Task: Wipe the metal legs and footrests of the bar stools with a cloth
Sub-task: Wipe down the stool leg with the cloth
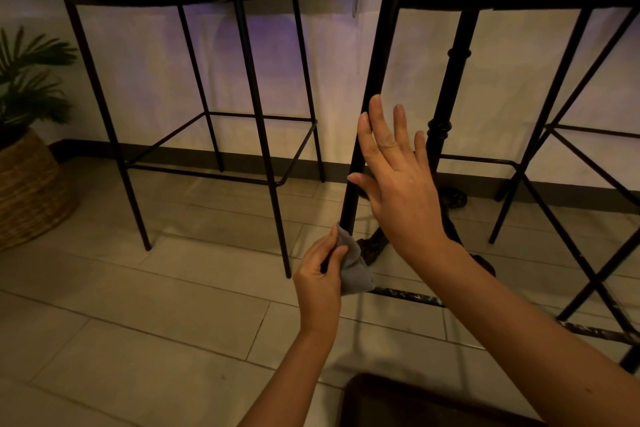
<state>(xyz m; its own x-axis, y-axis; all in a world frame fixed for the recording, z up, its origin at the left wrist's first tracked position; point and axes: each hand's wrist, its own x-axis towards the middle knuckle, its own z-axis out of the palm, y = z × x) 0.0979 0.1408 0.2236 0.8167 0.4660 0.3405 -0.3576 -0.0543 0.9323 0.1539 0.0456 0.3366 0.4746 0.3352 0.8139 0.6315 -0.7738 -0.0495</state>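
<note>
Head view shows the left hand (320, 274) gripping a folded grey cloth (355, 269) around the near black metal stool leg (367, 107) low down, the right hand (394, 170) flat, fingers straight, steadying it; long wrapped strokes should work best.

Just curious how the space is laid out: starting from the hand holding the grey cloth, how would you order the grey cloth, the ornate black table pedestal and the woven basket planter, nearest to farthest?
From the left hand:
1. Grey cloth, pinched in it against the black stool leg.
2. Ornate black table pedestal, behind and to the right.
3. Woven basket planter, far left by the wall.
</note>
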